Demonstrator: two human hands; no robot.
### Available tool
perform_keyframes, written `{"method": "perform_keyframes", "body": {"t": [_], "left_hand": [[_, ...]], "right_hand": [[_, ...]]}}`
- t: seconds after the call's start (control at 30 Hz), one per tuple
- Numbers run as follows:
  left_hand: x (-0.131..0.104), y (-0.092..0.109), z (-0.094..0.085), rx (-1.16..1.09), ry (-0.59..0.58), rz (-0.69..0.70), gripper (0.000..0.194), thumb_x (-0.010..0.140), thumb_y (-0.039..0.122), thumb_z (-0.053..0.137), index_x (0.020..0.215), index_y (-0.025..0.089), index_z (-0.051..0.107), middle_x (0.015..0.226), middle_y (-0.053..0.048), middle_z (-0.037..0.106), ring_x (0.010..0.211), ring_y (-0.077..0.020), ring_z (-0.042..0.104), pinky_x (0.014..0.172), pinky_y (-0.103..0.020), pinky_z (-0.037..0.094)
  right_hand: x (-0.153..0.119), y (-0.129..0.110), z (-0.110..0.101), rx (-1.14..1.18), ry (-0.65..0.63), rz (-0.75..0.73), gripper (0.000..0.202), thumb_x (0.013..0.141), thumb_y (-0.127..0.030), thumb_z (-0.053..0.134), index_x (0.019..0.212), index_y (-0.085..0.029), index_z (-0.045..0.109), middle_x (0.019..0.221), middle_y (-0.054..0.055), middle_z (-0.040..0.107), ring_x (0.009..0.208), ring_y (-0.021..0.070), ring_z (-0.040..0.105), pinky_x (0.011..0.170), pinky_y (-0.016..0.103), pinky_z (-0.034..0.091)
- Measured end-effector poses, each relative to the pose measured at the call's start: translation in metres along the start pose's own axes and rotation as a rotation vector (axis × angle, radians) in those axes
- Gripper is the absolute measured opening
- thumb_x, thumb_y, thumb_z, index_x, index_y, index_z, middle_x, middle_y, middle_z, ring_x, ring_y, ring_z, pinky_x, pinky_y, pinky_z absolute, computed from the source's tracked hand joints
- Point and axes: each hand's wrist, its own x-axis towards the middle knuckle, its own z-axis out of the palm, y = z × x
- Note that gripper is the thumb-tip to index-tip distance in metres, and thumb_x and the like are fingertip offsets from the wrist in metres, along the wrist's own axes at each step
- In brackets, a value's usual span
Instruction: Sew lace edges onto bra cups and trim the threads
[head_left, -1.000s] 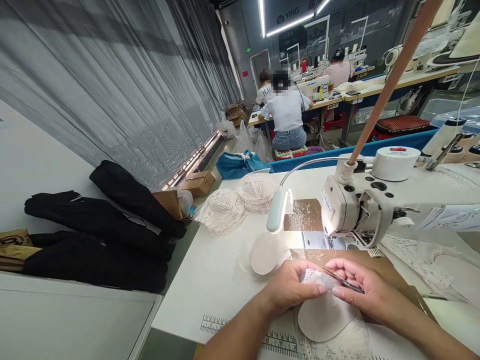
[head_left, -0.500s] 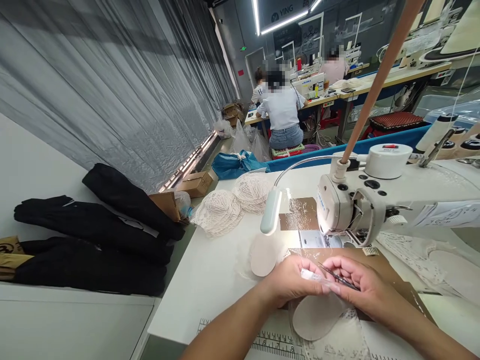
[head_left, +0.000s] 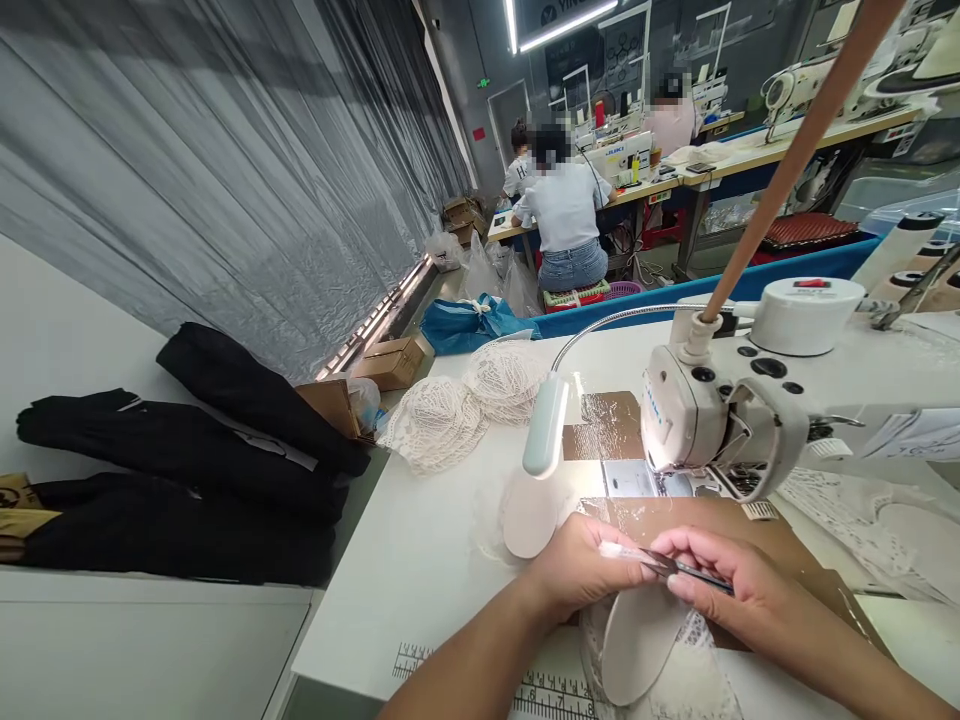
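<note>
My left hand (head_left: 589,568) is closed, its thumb and fingers pinching the edge of a white lace bra piece (head_left: 701,660). From that grip hangs a smooth pale bra cup (head_left: 641,645), tilted above the table's printed ruler. My right hand (head_left: 724,572) is closed around a slim, dark, pointed metal tool (head_left: 701,573), either tweezers or thread snips; I cannot tell which. Its tip meets the fabric edge by my left thumb. Another pale cup (head_left: 529,515) rests on the table beyond my left wrist. Both hands are just in front of the sewing machine head (head_left: 690,410).
Stacked lace cups (head_left: 439,420) lie at the table's far left. A lamp (head_left: 546,425) on a bent neck overhangs the work area. More lace (head_left: 855,530) lies right of the machine. Black cloth rolls (head_left: 187,470) are at the left; a co-worker (head_left: 566,215) sits ahead.
The pointed tool has swung lower and flatter, its tip now against the fabric edge. The hanging cup has turned more upright. The view has shifted slightly, moving the machine rightward.
</note>
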Motion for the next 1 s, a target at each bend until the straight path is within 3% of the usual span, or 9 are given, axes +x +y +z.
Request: {"method": "perform_keyframes", "body": {"t": [0.2, 0.33, 0.43, 0.53, 0.67, 0.77, 0.83, 0.93, 1.0], "left_hand": [[0.002, -0.004, -0.003, 0.087, 0.036, -0.029, 0.046, 0.051, 0.047, 0.089, 0.073, 0.009, 0.074, 0.053, 0.003, 0.051, 0.051, -0.0081, 0.038, 0.05, -0.024, 0.025], [0.005, -0.005, -0.003, 0.066, -0.006, 0.0, 0.045, 0.054, 0.048, 0.087, 0.075, 0.01, 0.075, 0.059, 0.0, 0.056, 0.055, -0.0104, 0.044, 0.055, -0.024, 0.032], [0.0, 0.0, -0.006, 0.108, -0.059, 0.019, 0.05, 0.059, 0.051, 0.083, 0.088, 0.012, 0.077, 0.065, -0.001, 0.06, 0.06, -0.0122, 0.049, 0.059, -0.025, 0.036], [-0.022, 0.016, -0.012, 0.383, -0.092, 0.01, 0.055, 0.066, 0.052, 0.078, 0.109, 0.017, 0.072, 0.059, 0.004, 0.054, 0.053, -0.0107, 0.044, 0.053, -0.023, 0.032], [-0.053, 0.046, -0.024, 0.751, 0.082, 0.2, 0.034, 0.081, 0.048, 0.066, 0.077, 0.015, 0.072, 0.059, 0.001, 0.053, 0.054, -0.0122, 0.045, 0.052, -0.024, 0.029], [-0.052, 0.062, -0.039, 0.918, 0.375, 0.337, 0.028, 0.083, 0.042, 0.06, 0.089, 0.017, 0.07, 0.084, -0.004, 0.063, 0.075, -0.019, 0.055, 0.068, -0.027, 0.039], [-0.04, 0.064, -0.05, 0.963, 0.498, 0.306, 0.037, 0.076, 0.038, 0.066, 0.107, 0.018, 0.066, 0.105, -0.008, 0.063, 0.091, -0.0248, 0.056, 0.081, -0.031, 0.04], [-0.018, 0.057, -0.062, 0.931, 0.47, 0.244, 0.043, 0.064, 0.027, 0.071, 0.105, 0.016, 0.066, 0.099, -0.009, 0.063, 0.094, -0.0288, 0.056, 0.084, -0.034, 0.04], [-0.009, 0.047, -0.064, 0.871, 0.404, 0.222, 0.033, 0.063, 0.024, 0.069, 0.094, 0.015, 0.069, 0.084, -0.006, 0.064, 0.086, -0.0271, 0.058, 0.078, -0.032, 0.042]], "right_hand": [[0.004, 0.002, 0.008, -0.049, 0.004, -0.052, 0.032, 0.095, -0.054, 0.045, 0.099, -0.027, 0.061, 0.097, 0.002, 0.067, 0.091, 0.0226, 0.06, 0.081, 0.035, 0.045], [0.008, 0.003, 0.012, 0.001, 0.075, -0.019, 0.038, 0.094, -0.058, 0.044, 0.093, -0.024, 0.062, 0.091, 0.003, 0.067, 0.086, 0.0216, 0.06, 0.078, 0.034, 0.046], [0.009, 0.007, 0.013, 0.159, 0.174, 0.003, 0.042, 0.09, -0.062, 0.047, 0.1, -0.023, 0.059, 0.083, 0.002, 0.065, 0.075, 0.0197, 0.061, 0.068, 0.032, 0.048], [0.007, 0.015, 0.009, 0.156, 0.306, 0.013, 0.046, 0.087, -0.064, 0.05, 0.109, -0.024, 0.056, 0.082, 0.003, 0.067, 0.073, 0.0211, 0.064, 0.065, 0.031, 0.051], [0.001, 0.031, 0.008, -0.207, 0.424, -0.142, 0.036, 0.083, -0.048, 0.06, 0.114, -0.029, 0.061, 0.114, 0.007, 0.07, 0.105, 0.03, 0.065, 0.084, 0.038, 0.054], [0.0, 0.032, 0.019, -0.538, 0.294, -0.457, 0.036, 0.084, -0.023, 0.05, 0.117, -0.032, 0.064, 0.12, 0.006, 0.068, 0.097, 0.027, 0.069, 0.075, 0.035, 0.056], [0.001, 0.021, 0.029, -0.737, 0.124, -0.563, 0.035, 0.086, -0.015, 0.044, 0.109, -0.029, 0.066, 0.122, 0.007, 0.067, 0.086, 0.023, 0.07, 0.068, 0.032, 0.055], [0.0, 0.001, 0.034, -0.892, -0.125, -0.54, 0.023, 0.083, -0.009, 0.044, 0.081, -0.023, 0.063, 0.098, 0.007, 0.069, 0.073, 0.0198, 0.066, 0.062, 0.029, 0.05], [-0.005, -0.004, 0.026, -0.89, -0.165, -0.437, 0.018, 0.072, -0.005, 0.048, 0.071, -0.022, 0.055, 0.084, 0.004, 0.067, 0.072, 0.0202, 0.063, 0.06, 0.029, 0.046]]}}
